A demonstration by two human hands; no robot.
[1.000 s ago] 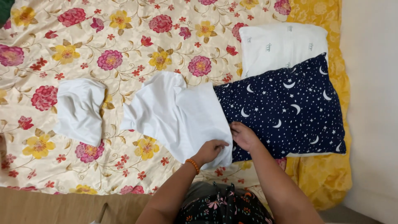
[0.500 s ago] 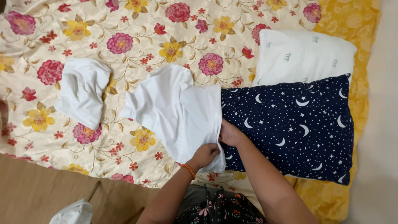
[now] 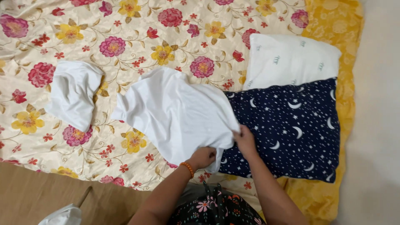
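Both hands work at the lower middle of the frame, at the near edge of a white garment (image 3: 175,114) that lies rumpled across the centre of the bed. The left hand (image 3: 203,157), with an orange band at its wrist, has its grip clamped on the garment's lower hem, fingers curled into the cloth. The right hand (image 3: 245,141) pinches the same edge just to the right, its grip closed on the fabric where it overlaps a navy pillow with moons and stars (image 3: 283,133). That pillow fills the right of the frame; a white pillow (image 3: 291,60) lies touching it above. A second white garment (image 3: 73,98) sits crumpled at the left, apart from the first. All rest on a cream floral bedspread (image 3: 125,37) with a yellow border at the right.
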